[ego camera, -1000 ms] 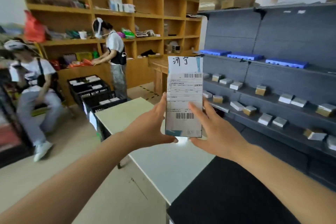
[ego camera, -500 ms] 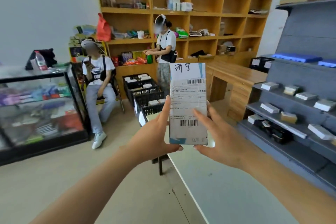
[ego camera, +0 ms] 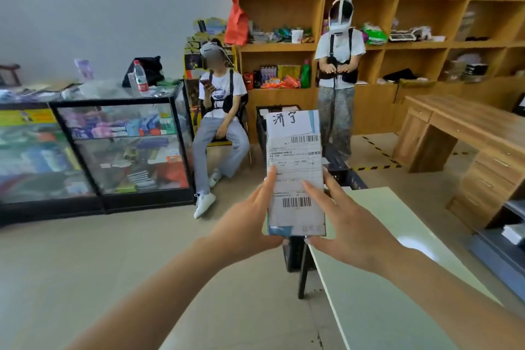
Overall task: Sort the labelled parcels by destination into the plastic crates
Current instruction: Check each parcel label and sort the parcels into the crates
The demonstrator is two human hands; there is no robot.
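Parcel [ego camera: 295,173], handwritten "济宁" above 2 barcodes, held upright in left hand [ego camera: 250,221] and right hand [ego camera: 349,224] grip.

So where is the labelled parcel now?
In the head view, the parcel stands upright at centre, held between left hand and right hand, before the black crates.

Parcel [ego camera: 295,173] upright between left hand [ego camera: 247,224] and right hand [ego camera: 349,224], above the tabletop [ego camera: 397,278] edge, crates [ego camera: 343,173] behind the parcel, glass showcase [ego camera: 113,148] at left, seated person [ego camera: 221,111] beside it, wooden shelves [ego camera: 397,45] behind a standing person [ego camera: 339,71], desk [ego camera: 468,136] at right
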